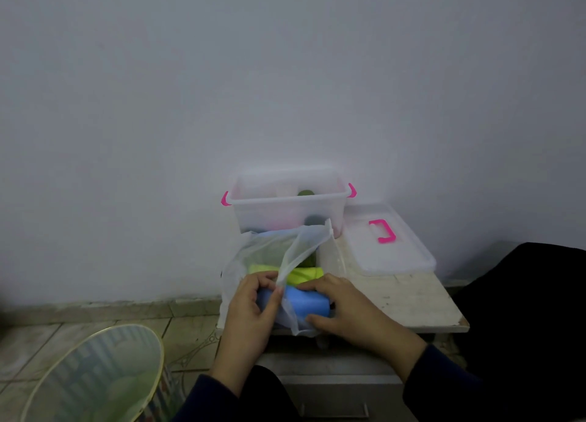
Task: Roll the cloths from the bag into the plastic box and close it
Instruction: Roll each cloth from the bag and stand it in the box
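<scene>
Bare grey wall backs a small worn table [412,298], with a striped bin [95,377] on the tiled floor at eight o'clock. At the table's near edge the left hand [253,313] pinches the flap of the thin plastic bag [304,240], probably to hold its mouth wide. Beside it the right hand [345,307] curls over the blue cloth [304,301], seemingly to draw it out; a yellow-green cloth [304,274] lies just behind. At twelve o'clock the plastic box [287,199] stands uncovered, something dark inside, ready for rolls. Its lid [387,247] rests at two o'clock, out of the way.
</scene>
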